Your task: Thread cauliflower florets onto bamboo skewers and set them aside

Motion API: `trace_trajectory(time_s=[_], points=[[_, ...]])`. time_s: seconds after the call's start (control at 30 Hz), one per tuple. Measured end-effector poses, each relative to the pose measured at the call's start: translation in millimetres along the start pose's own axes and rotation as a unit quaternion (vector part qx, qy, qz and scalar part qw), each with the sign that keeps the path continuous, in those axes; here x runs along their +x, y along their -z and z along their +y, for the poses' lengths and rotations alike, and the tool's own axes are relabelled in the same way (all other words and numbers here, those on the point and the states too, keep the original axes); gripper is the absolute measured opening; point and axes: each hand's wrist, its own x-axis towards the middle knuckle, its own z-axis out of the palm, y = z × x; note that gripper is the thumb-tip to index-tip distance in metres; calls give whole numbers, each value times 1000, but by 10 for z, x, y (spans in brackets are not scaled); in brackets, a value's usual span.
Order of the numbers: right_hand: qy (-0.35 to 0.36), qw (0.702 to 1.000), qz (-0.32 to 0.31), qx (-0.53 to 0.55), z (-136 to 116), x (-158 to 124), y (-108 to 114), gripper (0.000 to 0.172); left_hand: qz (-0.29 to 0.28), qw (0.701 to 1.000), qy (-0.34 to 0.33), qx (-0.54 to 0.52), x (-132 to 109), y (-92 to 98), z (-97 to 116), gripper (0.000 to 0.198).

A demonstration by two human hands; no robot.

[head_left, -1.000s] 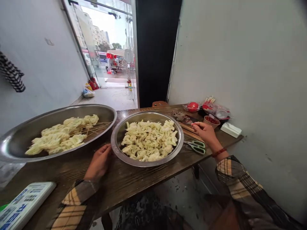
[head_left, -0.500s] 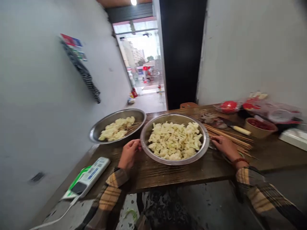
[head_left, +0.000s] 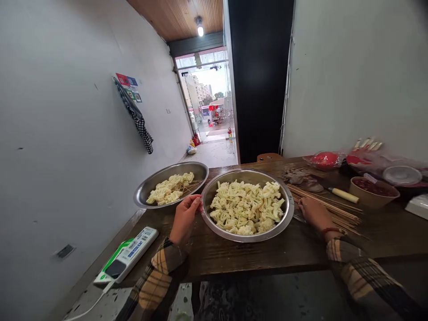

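The left hand (head_left: 184, 218) curls its fingers on the bowl (head_left: 249, 239) rim; a one-sided tug could spill cauliflower (head_left: 247, 207). The right hand (head_left: 312, 211) lies over skewers (head_left: 337, 210), grip unclear. The sharp tips under its fingers could prick.

No legible txt, power strip (head_left: 129, 254) print too blurry, wall stickers (head_left: 129, 84) too small

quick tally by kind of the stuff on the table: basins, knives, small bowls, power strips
steel basins: 2
knife: 1
brown bowl: 1
power strip: 1
total: 5
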Motion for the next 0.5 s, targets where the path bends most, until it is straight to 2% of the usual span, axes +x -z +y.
trace_trajectory(time_s=[0.1, 0.17, 0.27, 0.33, 0.4, 0.43, 0.5], points=[[-43, 998, 37, 3, 103, 5, 146, 21, 8, 1000, 0, 4, -73, 32, 33, 46], [-89, 990, 102, 29, 192, -19, 306, 27, 23, 1000, 0, 15, -183, 106, 63, 45], [-134, 944, 267, 140, 234, -186, 562, 30, 40, 997, 14, 64, -464, 281, 113, 42], [-120, 911, 323, 226, 159, -418, 649, 30, 46, 991, 39, 120, -709, 442, 91, 39], [-126, 891, 314, 302, 14, -724, 612, 31, 14, 978, 85, 191, -967, 631, -34, 38], [-132, 890, 280, 336, -74, -885, 550, 32, -28, 968, 121, 220, -1093, 730, -143, 42], [-158, 858, 219, 436, -251, -1172, 379, 32, -119, 943, 186, 249, -1321, 913, -444, 48]])
